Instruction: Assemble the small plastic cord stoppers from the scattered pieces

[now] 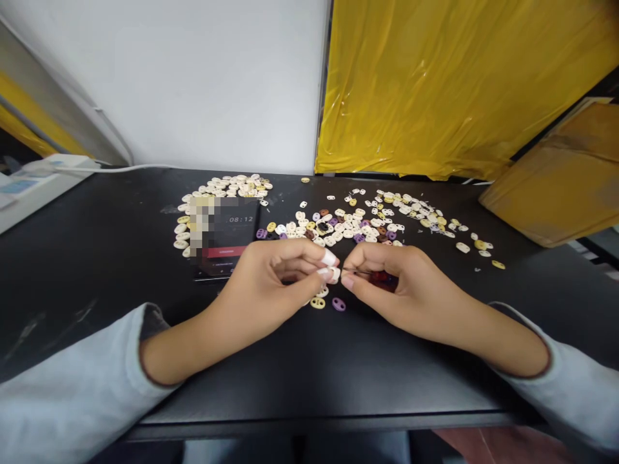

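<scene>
- While a power strip [48, 173] sat at the far left of the black table [290, 374], a white cable [145, 167] ran from it along the back edge.
- Next came a curved band of cream and yellow pieces [236, 183], oval and pierced with holes, which bordered the phone [229, 225] on its left and far sides; the screen showed digits ending in 08:12.
- The left hand [271, 277] pinched a white piece [333, 275] between thumb and forefinger, both tips wrapped in white tape [329, 258]. The piece was held above the table, in front of the right fingertips.
- Below that grip lay a yellow piece [318, 302] and, just to its right, a purple piece [339, 304].
- Beyond the hands spread a mixed pile [340, 227] — white, yellow, purple, brown and black.
- The right hand [394, 277] gripped a thin dark tool [358, 270] with a red part partly hidden in the palm. Its tip pointed at the white piece — whether they touched, I could not tell.
- Farther right, a pale scatter [418, 209] trailed towards a cardboard box [556, 174].
</scene>
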The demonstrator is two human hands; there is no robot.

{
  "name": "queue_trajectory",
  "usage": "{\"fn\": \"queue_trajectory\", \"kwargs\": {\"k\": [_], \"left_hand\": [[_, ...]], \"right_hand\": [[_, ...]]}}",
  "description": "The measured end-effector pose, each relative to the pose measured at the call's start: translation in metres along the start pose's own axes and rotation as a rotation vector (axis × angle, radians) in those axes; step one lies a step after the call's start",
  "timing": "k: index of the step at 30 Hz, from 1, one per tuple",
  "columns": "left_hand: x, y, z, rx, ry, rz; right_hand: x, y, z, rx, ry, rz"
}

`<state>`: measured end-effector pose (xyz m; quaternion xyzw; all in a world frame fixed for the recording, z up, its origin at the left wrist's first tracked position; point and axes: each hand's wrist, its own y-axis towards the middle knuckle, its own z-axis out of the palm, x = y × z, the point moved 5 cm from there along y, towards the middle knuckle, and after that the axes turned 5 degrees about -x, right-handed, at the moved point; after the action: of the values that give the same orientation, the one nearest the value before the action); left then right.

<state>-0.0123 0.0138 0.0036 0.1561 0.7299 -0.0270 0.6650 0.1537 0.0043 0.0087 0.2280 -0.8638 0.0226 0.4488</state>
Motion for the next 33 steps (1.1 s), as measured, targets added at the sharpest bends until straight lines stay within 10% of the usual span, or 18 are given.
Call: {"fn": "queue_trajectory", "kwargs": {"k": [33], "left_hand": [[0.003,0.001,-0.004,-0.085,-0.144,-0.051]], "right_hand": [[0.004,-0.003,-0.012,-0.136,-0.350,-0.154]]}}
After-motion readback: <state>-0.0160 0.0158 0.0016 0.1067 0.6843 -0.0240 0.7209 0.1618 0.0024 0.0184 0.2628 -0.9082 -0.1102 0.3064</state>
